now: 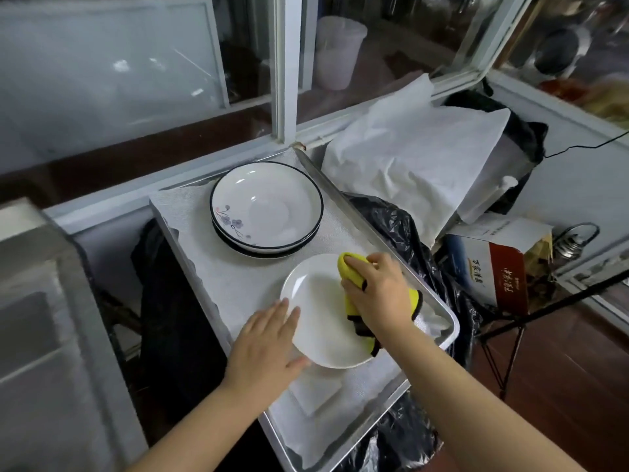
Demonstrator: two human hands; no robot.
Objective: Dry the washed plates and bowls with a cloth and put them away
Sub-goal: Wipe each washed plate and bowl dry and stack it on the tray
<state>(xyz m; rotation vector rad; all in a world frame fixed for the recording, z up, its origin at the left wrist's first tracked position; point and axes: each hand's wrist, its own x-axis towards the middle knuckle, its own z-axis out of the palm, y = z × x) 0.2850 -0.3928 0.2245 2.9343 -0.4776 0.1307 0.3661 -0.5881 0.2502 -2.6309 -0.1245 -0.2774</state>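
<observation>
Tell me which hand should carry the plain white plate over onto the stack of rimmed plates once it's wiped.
Left, probably. The left hand already rests flat on the white plate at its near-left rim and holds nothing, while the right hand grips the yellow cloth. The stack sits behind it.

My right hand [372,291] covers most of the yellow cloth [350,267], so I can't see how much of it lies on the white plate [320,321]. My left hand [269,345] hides the plate's near left rim. In the stack of bowls [267,207] at the tray's [439,301] far end, only rims of the lower ones show, so I can't count them. The picture's bottom edge cuts off the tray's near corner. The writing on the box [493,267] is too small to read.
</observation>
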